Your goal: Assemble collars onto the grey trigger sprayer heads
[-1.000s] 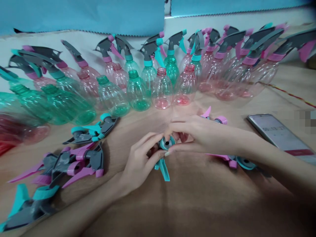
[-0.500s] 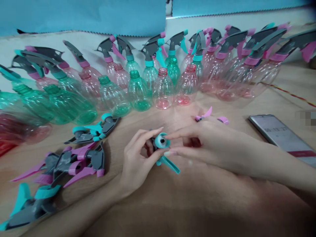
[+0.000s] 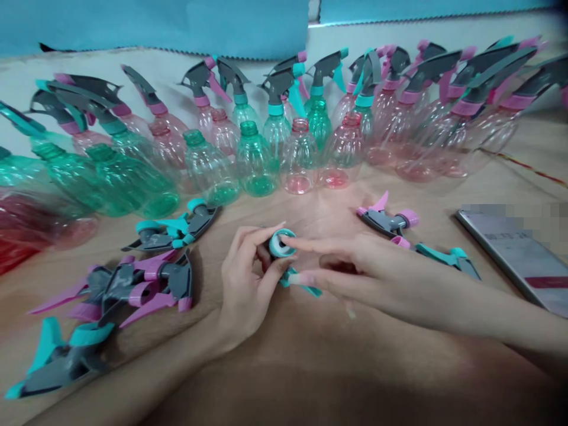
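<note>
Our left hand (image 3: 249, 266) is gripping the teal plastic spray head (image 3: 284, 254) over the wood-toned table (image 3: 266, 367), and we are best keeping its round collar (image 3: 274, 248) steady, facing us. Our right hand (image 3: 355, 260), finger and thumb parted, is now dipping its index fingertip (image 3: 293, 242) inside; earlier it was touching the edge.

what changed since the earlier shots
The trigger swung from pointing toward the person round to the right. The right hand straightened out, its index fingertip now at the cap's opening, and more loose heads show. The left hand still holds the spray head; bottles unchanged.
</note>
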Action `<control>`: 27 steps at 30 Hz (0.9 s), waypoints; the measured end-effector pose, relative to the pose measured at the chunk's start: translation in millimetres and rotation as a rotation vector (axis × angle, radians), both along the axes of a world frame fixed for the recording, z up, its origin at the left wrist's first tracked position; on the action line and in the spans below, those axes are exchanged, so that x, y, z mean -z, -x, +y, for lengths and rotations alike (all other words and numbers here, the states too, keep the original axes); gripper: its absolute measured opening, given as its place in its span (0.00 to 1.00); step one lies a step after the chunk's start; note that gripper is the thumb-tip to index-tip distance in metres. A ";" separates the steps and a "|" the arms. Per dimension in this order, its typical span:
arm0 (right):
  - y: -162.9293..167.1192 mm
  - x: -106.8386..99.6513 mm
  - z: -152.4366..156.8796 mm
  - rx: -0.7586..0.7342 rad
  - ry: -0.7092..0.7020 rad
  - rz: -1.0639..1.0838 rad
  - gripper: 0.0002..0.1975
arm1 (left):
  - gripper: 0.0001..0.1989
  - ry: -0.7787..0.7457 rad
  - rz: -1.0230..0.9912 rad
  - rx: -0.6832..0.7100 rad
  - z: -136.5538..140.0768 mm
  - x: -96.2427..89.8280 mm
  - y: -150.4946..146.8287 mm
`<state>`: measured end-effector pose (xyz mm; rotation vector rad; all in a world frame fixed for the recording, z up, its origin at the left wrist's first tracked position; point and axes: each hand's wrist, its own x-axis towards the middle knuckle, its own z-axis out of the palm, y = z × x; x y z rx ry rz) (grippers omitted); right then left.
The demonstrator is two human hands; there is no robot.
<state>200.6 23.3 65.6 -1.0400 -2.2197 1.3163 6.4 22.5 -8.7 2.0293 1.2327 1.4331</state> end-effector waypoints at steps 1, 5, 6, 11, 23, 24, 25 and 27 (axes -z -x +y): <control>-0.9 1.2 2.2 -0.002 -0.048 -0.006 0.15 | 0.18 -0.015 0.018 0.011 -0.4 -0.5 0.0; -1.8 5.2 6.9 0.122 -0.362 -0.140 0.13 | 0.17 -0.071 0.140 0.022 -2.7 -4.8 -0.7; -1.2 6.3 6.8 0.145 -0.421 -0.173 0.13 | 0.17 -0.079 0.159 0.020 -3.2 -5.9 -0.9; 1.5 9.3 4.2 0.075 -0.474 -0.124 0.13 | 0.16 -0.099 0.176 0.000 -3.8 -7.6 -0.2; -6.8 6.9 13.4 0.041 -0.629 -0.126 0.05 | 0.16 -0.126 0.185 0.084 -1.8 -6.4 1.4; -5.8 6.4 12.7 0.054 -0.640 -0.130 0.04 | 0.15 -0.137 0.188 0.085 -1.8 -6.8 1.5; -4.8 6.1 11.8 0.065 -0.659 -0.130 0.03 | 0.15 -0.148 0.188 0.087 -1.9 -7.1 1.6; -3.0 6.4 9.8 0.079 -0.701 -0.117 0.03 | 0.14 -0.163 0.184 0.095 -2.0 -7.3 2.0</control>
